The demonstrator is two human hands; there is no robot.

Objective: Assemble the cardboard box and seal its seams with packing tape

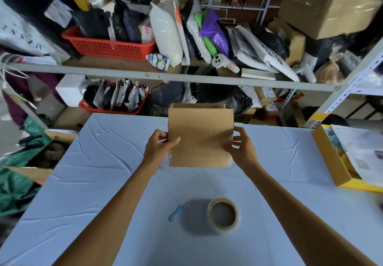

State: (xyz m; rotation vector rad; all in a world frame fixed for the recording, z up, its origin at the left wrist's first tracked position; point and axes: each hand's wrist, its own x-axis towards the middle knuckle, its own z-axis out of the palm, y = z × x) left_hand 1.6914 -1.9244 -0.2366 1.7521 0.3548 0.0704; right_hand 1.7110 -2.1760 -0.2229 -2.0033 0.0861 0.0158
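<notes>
Blue-grey cloth-covered table (103, 183), creased, in a packed storeroom.

Cardboard box (202, 139): upright over the far middle of the table, broad plain face toward the camera. Top end open; the far wall shows behind the near one. One vertical crease runs down the near face toward its right side. Cannot tell whether the bottom edge rests on the cloth or hangs just above it.

Left hand (158, 148): pinches the box's left edge, thumb flat on the near face, fingers curled round behind.

Right hand (242, 147): grips the right edge, fingers bent around it, thumb against the near face.

Packing tape roll (223, 215): clear tape on a brown core, lying on the cloth near the person, well apart from the box. Just left of it, a small blue-handled item (175, 214), too blurred to name.

Right table edge: shallow yellow-sided carton (329, 158) holding printed sheets.

Behind the table: metal shelving (124, 72) stuffed with bagged parcels, a red basket (107, 46) on the upper level, another red basket (112, 108) below.
</notes>
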